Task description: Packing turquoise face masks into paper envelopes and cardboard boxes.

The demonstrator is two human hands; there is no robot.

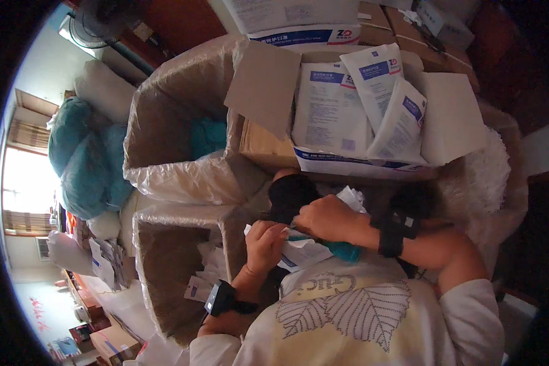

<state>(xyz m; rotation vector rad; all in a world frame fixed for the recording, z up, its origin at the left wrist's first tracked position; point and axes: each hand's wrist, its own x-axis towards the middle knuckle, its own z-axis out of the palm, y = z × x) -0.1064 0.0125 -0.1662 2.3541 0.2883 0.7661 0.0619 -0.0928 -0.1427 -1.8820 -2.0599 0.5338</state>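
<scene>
Both hands [266,244] [326,218] closed around a white paper packet [302,251] above lined boxes [165,268].

Both hands [265,244] [326,218] close together, fingers curled.

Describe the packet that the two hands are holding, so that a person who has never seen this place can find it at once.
Start at the open cardboard box of flat white packets at the top. Directly below it, close to the person's chest, the left hand and right hand meet on one white packet. Unlike the boxed ones, it is crumpled, with teal material showing beside it.
</scene>
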